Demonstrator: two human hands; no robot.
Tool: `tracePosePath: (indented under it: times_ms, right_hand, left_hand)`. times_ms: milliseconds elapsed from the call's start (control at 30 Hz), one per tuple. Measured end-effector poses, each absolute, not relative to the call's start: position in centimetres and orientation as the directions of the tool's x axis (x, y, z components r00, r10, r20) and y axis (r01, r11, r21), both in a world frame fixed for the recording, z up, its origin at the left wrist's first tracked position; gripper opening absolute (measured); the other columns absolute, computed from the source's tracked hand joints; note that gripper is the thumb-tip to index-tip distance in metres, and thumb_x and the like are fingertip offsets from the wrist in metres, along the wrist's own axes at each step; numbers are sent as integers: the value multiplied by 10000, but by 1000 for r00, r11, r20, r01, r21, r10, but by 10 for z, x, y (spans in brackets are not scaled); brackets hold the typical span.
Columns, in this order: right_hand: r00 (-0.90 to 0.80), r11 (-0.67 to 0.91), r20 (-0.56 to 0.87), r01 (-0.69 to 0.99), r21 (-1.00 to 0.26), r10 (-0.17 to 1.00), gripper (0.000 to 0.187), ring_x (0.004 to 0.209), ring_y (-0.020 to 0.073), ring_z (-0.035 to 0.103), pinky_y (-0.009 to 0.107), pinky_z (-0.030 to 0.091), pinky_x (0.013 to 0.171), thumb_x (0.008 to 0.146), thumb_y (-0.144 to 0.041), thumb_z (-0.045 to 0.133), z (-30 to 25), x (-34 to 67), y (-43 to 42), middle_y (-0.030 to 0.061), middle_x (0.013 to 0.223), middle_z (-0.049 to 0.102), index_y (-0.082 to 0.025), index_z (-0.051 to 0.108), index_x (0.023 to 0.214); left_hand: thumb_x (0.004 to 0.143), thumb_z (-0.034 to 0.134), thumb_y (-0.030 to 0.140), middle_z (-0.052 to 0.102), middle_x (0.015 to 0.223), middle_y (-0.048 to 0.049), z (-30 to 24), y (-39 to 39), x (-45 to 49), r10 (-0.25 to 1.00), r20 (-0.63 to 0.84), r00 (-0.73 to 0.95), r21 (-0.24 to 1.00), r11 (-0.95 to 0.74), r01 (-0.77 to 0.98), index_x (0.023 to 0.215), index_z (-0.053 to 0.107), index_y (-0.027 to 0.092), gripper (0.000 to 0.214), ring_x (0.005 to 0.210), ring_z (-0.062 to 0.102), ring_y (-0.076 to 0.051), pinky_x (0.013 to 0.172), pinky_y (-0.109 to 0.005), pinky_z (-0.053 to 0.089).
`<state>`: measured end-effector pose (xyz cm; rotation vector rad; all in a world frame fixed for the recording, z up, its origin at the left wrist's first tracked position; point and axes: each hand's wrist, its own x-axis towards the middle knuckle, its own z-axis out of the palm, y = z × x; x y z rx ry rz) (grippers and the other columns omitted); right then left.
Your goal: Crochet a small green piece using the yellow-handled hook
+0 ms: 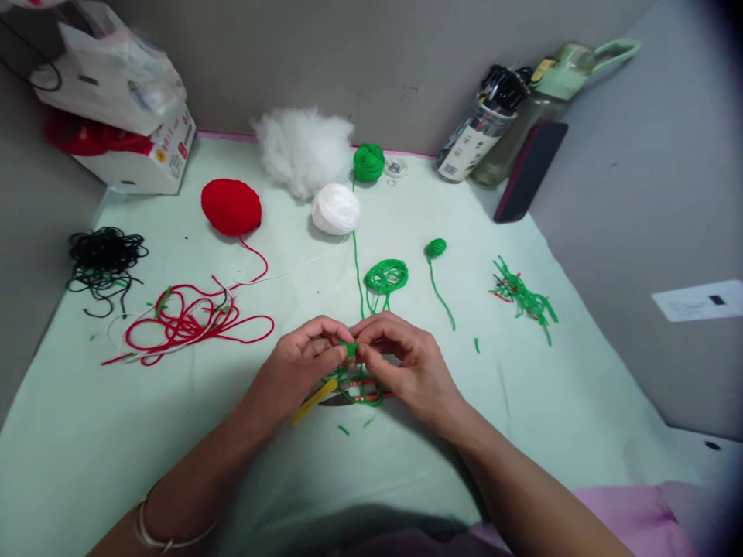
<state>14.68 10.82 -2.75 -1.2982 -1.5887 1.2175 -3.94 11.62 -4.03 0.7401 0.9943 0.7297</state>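
Observation:
My left hand (307, 356) pinches a small piece of green yarn work (350, 352) between thumb and fingers. From the other side, the thumb and fingertips of my right hand (409, 360) close on green yarn at the edge of the same piece. Loose green loops hang beneath both hands. Below them lie scissors (388, 394) with orange handles, partly covered by the yarn. A flat yellow handle (313, 402) sticks out under my left hand; I cannot tell whether it is held. Just beyond my fingers is a coil of green yarn (388, 275).
At the back are white stuffing (305, 151), a green yarn ball (369, 162) and a white yarn ball (336, 209). A red stuffed shape (231, 206) and tangled red yarn (179, 325) lie left. A small green knitted ball (436, 247) and green scraps (525, 294) lie right.

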Motion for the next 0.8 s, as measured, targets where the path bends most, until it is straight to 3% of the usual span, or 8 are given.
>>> tracePosePath:
  times_ms: [300,467,800]
  right_hand:
    - [-222,44,-20,279,-959,975,157,854,156,688,261,554,702,893,-88,634,-29,148,108,41,922,729,-204,684,800]
    - [-246,102,28,294,-951,969,156,829,159,675,276,538,692,905,-99,634,-30,145,106,52,944,733,-205,671,796]
    - [-201,323,255,490,-810,946,219,801,165,682,287,536,710,843,-29,562,-27,143,106,36,880,715,-238,558,777]
  left_hand:
    - [840,797,382,667,743,23,-43,116,-38,821,-449,354,831,529,-173,874,681,197,221,700,563,-125,682,-241,448]
    - [751,819,315,652,718,36,-40,115,-34,823,-476,310,818,544,-186,835,630,208,233,675,573,-131,661,-247,453]
    - [673,797,245,652,621,39,-31,118,-30,797,-521,304,750,598,-283,745,588,211,224,585,564,-121,585,-238,454]
